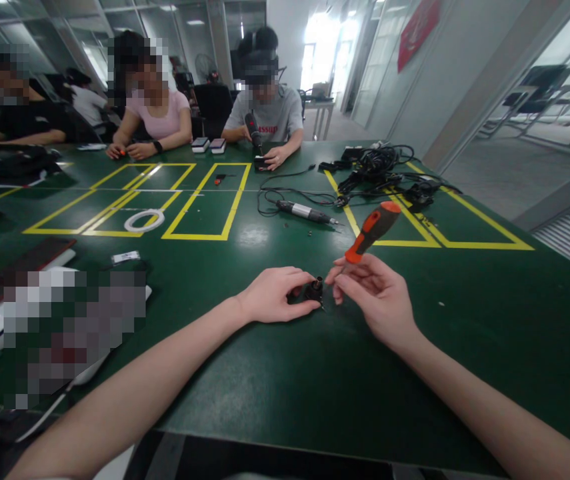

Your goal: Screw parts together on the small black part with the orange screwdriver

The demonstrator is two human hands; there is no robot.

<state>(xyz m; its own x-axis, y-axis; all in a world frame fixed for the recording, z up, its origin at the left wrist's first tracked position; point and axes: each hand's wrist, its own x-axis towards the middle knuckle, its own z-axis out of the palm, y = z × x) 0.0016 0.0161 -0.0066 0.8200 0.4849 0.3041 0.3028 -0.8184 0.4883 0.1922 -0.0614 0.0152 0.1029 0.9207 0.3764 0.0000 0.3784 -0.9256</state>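
Note:
On the green table (275,373) my left hand (275,295) rests with its fingers closed around a small black part (313,291). My right hand (375,293) grips a screwdriver with an orange and black handle (372,231). The handle tilts up and to the right. Its tip points down at the black part, right beside my left fingertips.
An electric screwdriver (305,213) with its cable lies further back. Tangled black cables (379,170) sit at the back right. A white ring (143,221) lies inside yellow tape markings. Boxes and papers (39,293) are at my left. Several people sit at the far side.

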